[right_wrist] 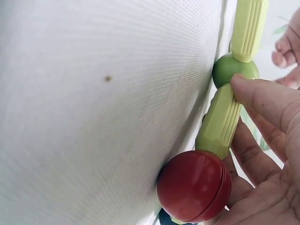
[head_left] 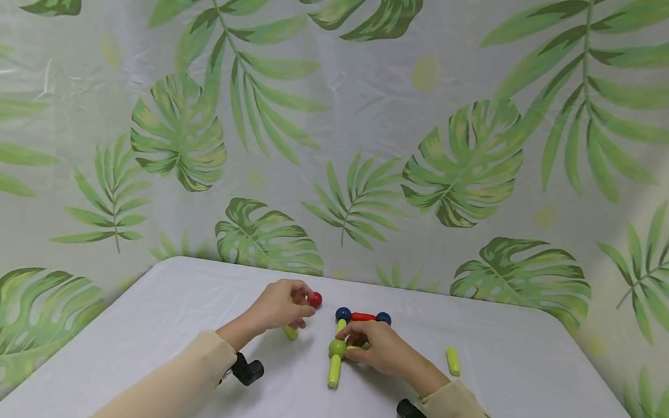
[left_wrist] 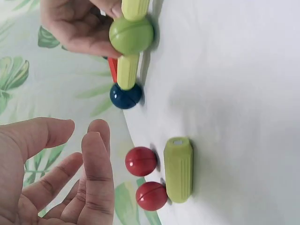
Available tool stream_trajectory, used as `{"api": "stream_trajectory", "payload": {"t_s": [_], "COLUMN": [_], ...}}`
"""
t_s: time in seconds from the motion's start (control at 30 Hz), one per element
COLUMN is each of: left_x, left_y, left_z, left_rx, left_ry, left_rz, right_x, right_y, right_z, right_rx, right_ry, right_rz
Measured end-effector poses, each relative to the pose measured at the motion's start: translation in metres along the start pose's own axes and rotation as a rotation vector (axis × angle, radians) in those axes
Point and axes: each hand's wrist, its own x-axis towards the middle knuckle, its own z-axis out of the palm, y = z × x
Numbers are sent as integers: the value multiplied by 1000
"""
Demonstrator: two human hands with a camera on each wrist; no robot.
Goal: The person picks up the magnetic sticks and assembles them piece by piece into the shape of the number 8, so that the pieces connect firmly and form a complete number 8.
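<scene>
Overall, a leaf-print curtain [head_left: 342, 117] fills the background, behind a white tabletop [head_left: 194, 309]. Over it reach a person's two hands. The left hand [head_left: 282, 307] has its thumb and fingers spread, with nothing between them in its wrist view. The right hand [head_left: 379, 347] pinches a ribbed yellow-green rod [right_wrist: 218, 122] between thumb and fingers, close to where it joins a green ball [head_left: 337, 348].

That rod runs rightward from the green ball and ends at a red ball [right_wrist: 194, 187]. Also joined to the green ball are a near rod [head_left: 335, 372], pointing toward the person, and a far rod [left_wrist: 127, 70], leading to a blue ball [head_left: 343, 314]; a red rod [head_left: 363, 317] links this to another blue ball [head_left: 383, 317].

Any left-hand grasp would seem to turn on this: a loose yellow-green rod [left_wrist: 178, 169] lies beneath that hand, its long axis roughly sideways, with two smaller pieces, an upper red ball [left_wrist: 141, 161] and a lower red ball [left_wrist: 151, 196], along its far side. The left hand is clearly nearer; whether it touches either ball, I cannot tell. Another loose rod [head_left: 453, 361] lies beyond the right forearm.
</scene>
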Motion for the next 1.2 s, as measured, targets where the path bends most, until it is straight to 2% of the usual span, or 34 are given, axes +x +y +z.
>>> {"api": "stream_trajectory", "payload": {"t_s": [0.13, 0.33, 0.67, 0.93, 1.2], "left_x": [10, 22, 46, 51, 53], "left_y": [1, -1, -10, -14, -9], "left_z": [-1, 2, 8, 12, 18], "left_rx": [30, 123, 155, 250, 365], "left_ry": [13, 42, 41, 50, 71], "left_rz": [-13, -41, -62, -78, -49], "right_x": [0, 1, 1, 1, 1], "right_y": [0, 1, 2, 2, 0], "right_z": [0, 1, 0, 0, -1], "right_rx": [4, 14, 4, 15, 34], "right_ry": [-2, -8, 6, -4, -15], "right_rz": [4, 5, -13, -13, 17]}}
